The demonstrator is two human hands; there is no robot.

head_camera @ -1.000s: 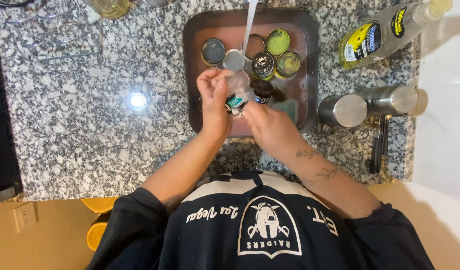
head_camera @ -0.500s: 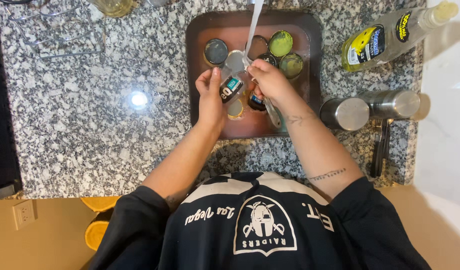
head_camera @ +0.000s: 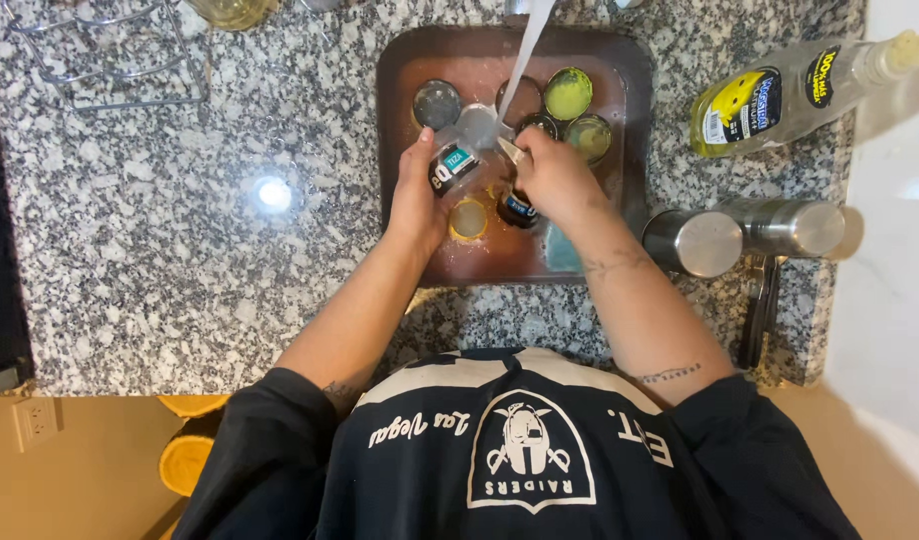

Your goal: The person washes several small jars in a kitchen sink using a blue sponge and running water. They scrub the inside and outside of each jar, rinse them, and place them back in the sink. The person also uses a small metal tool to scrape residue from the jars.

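You have one view only, from the camera on your head, pointed almost straight down over your chest. Your shirt front fills the bottom edge, your forearms run up the middle, and the sink [head_camera: 635, 150] sits top centre, at about arm's reach. The granite counter [head_camera: 210, 270] spreads left and right of it; the frame's top cuts off the tap, with only the water stream [head_camera: 525, 55] showing. The far right edge catches pale floor or wall, hard to tell which. No second view overlaps this one.
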